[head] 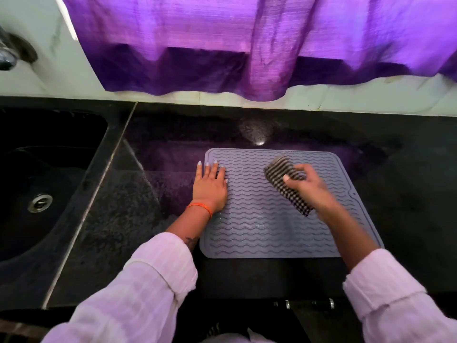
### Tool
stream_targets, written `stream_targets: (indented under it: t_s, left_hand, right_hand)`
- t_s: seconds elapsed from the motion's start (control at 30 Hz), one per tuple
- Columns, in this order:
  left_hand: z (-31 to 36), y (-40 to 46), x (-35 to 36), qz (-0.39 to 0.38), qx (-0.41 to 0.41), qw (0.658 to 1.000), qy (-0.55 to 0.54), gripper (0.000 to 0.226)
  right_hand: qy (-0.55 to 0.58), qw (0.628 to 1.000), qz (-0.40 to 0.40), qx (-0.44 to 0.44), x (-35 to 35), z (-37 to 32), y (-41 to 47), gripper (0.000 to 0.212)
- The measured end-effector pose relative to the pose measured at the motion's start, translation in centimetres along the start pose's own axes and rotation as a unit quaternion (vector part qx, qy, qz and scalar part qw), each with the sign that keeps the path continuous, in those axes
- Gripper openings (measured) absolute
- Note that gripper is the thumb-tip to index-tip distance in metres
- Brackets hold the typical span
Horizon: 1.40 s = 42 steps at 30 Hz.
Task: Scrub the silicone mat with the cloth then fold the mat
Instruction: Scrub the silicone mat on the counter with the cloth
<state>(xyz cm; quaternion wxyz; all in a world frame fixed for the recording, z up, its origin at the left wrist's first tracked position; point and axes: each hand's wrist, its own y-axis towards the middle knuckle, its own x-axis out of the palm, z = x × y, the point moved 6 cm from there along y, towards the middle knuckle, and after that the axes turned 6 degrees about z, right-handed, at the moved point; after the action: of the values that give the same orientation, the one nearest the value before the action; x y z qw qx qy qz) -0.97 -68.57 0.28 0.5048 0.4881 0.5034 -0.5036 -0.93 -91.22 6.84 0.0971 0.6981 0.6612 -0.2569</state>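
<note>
Here the left hand (210, 186) presses flat on the mat (259, 219); the right hand (309, 184) grips the cloth (279, 174).

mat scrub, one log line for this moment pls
phase: scrubbing | left hand: flat on mat left edge | right hand: grips checked cloth over mat | mat: unfolded on counter

Head view: looking forward and steeply down, close above the counter (247, 276).
Facing: toward the curtain (222, 45) at 12 o'clock.
Shared view: only one.
</note>
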Motion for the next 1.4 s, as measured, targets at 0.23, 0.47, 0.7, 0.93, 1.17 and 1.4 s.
stream_targets:
  t_s: [0.23, 0.47, 0.7, 0.93, 1.17, 1.4]
  left_hand:
    - [0.0, 0.1, 0.1, -0.002, -0.005, 1.0, -0.003, 0.053]
    - [0.1, 0.0, 0.3, 0.002, -0.014, 1.0, -0.005, 0.053]
    - [0.1, -0.1, 0.1, -0.003, -0.018, 1.0, -0.001, 0.053]
    - [0.2, -0.1, 0.1, 0.0, -0.022, 1.0, -0.009, 0.053]
    - [0.8, 0.5, -1.4, 0.035, -0.06, 0.994, -0.08, 0.052]
    - [2.6, -0.4, -0.2, 0.102, -0.046, 0.981, -0.16, 0.061]
  right_hand:
    - [0.476, 0.822, -0.234, 0.207, 2.9, 1.4, -1.8, 0.06]
    - [-0.136, 0.982, -0.048, -0.124, 3.8, -0.2, -0.4, 0.041]
    - [-0.507, 0.806, -0.092, -0.29, 6.1, -3.0, -1.5, 0.042]
    - [-0.011, 0.996, -0.083, -0.031, 0.1, -1.9, 3.1, 0.033]
    - [0.282, 0.933, -0.202, 0.094, 3.8, 1.2, 3.1, 0.057]
    - [-0.375, 0.846, -0.067, -0.373, 6.6, 1.5, 0.7, 0.059]
